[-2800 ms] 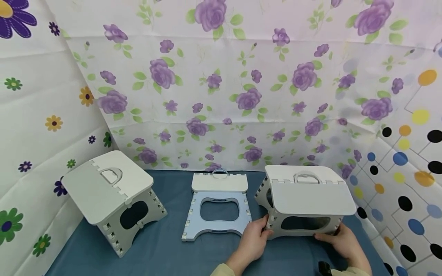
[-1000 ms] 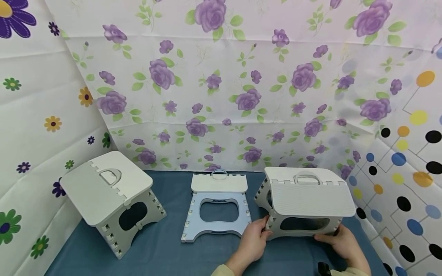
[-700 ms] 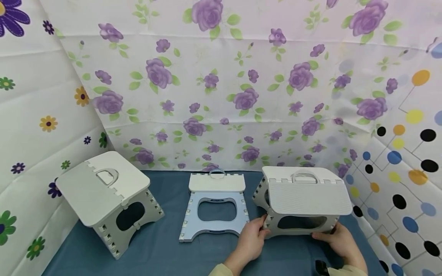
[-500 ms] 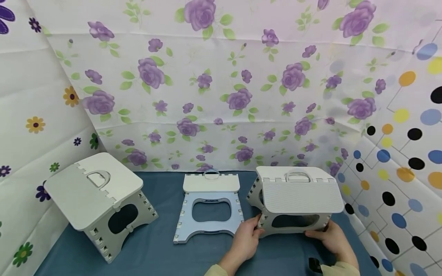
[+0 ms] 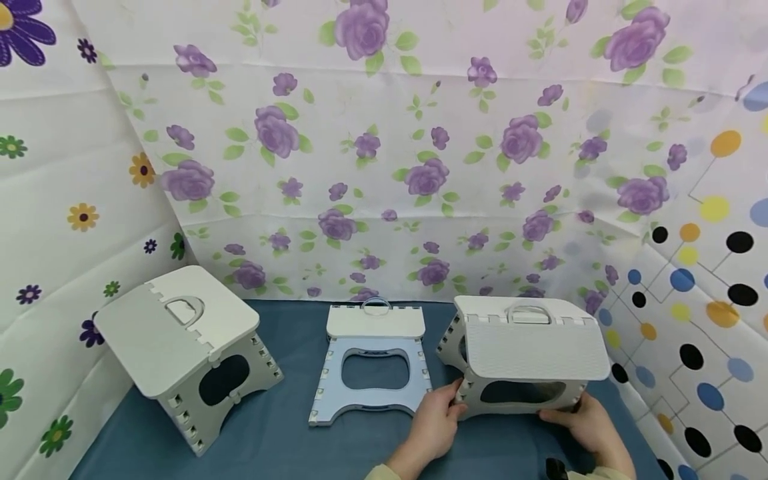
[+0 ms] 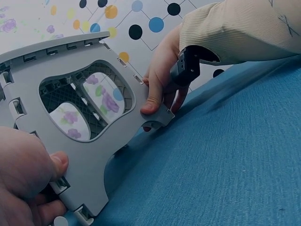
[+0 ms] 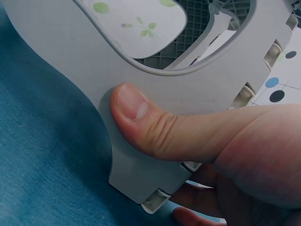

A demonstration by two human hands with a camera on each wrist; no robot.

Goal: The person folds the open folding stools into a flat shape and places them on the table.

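An unfolded white folding stool [image 5: 537,347] stands at the right of the table. The left hand [image 5: 433,421] grips the lower left leg of its front panel; in the left wrist view this hand [image 6: 28,176] has its thumb on the panel [image 6: 89,165] and fingers behind. The right hand [image 5: 591,427] holds the lower right leg; in the right wrist view its thumb [image 7: 146,125] lies flat on the panel [image 7: 70,47], the other fingers curled behind the leg. The fingers behind the panel are partly hidden.
A flat folded stool [image 5: 375,363], light blue and white, lies left of the left hand. Another unfolded white stool [image 5: 186,333] stands at the far left. Blue cloth [image 5: 288,440] covers the table; patterned curtains [image 5: 384,167] hang behind and at both sides.
The head view has shifted slightly, first one way and then partly back. Both hands keep their hold on the right stool, and no stool has visibly moved on the table.
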